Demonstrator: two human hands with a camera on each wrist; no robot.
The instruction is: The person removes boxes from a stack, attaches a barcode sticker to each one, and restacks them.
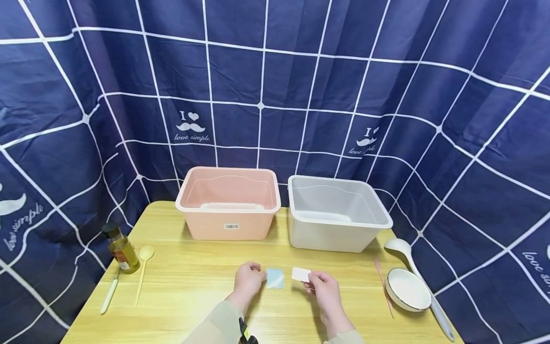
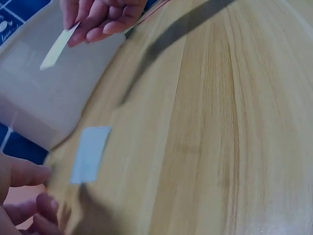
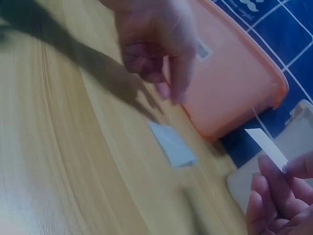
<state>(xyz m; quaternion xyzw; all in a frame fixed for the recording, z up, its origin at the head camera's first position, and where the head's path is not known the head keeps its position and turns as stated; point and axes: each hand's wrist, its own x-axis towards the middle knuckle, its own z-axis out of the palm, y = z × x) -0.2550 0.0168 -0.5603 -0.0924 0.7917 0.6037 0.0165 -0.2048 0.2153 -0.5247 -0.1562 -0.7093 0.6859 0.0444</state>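
Observation:
My right hand [image 1: 324, 291] pinches a small white card [image 1: 301, 274] between thumb and fingers, holding it above the table. In the right wrist view that card [image 3: 268, 148] appears nearly edge-on. A thin light-blue square [image 1: 275, 278] lies flat on the wood between my hands; the left wrist view shows this blue square [image 2: 91, 154] with a shadow at its near end. Just left of it is my left hand [image 1: 249, 281], its fingers loosely bent and holding nothing. In the right wrist view, the left hand [image 3: 159, 44] hovers over the table beside the blue square.
A pink bin [image 1: 229, 224] and a grey-white bin [image 1: 331, 236] stand at the back of the wooden table [image 1: 193, 282]. Leftward are an oil bottle [image 1: 123, 253], a yellow spoon [image 1: 146, 253] and a green-handled tool [image 1: 109, 296]. Rightward: a pink stick [image 1: 384, 286], bowl [image 1: 408, 289] and ladle [image 1: 438, 315].

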